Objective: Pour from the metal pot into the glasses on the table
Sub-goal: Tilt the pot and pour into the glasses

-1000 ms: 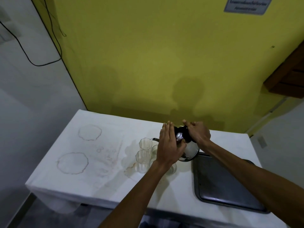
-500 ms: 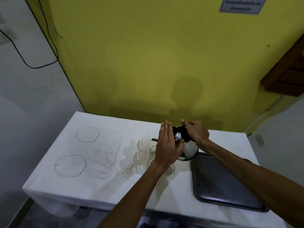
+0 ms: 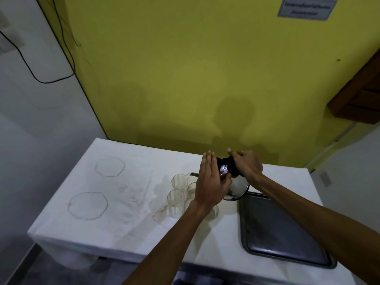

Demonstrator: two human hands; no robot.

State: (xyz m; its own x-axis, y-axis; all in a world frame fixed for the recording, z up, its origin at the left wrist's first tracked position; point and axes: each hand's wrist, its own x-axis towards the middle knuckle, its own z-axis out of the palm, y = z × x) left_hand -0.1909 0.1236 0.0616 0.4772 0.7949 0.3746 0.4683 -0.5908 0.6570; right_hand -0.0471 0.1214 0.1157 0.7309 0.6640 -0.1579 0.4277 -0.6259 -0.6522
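A yellow wall (image 3: 195, 68) rises behind the white-covered table (image 3: 102, 233), with a grey wall (image 3: 30, 130) to its left carrying a black cable (image 3: 26, 60), a small sign (image 3: 307, 8) high up, and brown wooden furniture (image 3: 362, 99) at right.

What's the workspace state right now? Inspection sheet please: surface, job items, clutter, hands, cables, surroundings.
Surface: table under a white cloth with brown ring stains.
Job's things: metal pot tilted, spout toward the clear glasses clustered at mid-table; no stream can be made out; fill level cannot be told.
Clutter: metal tray at the table's right, nothing seen on it.
Hands: right hand grips the pot's black handle; left hand lies flat against the pot's lid side, over the glasses.
Cables: black cable hangs on the left wall, clear of the table.
Surroundings: yellow wall with a sign; wooden fixture upper right.
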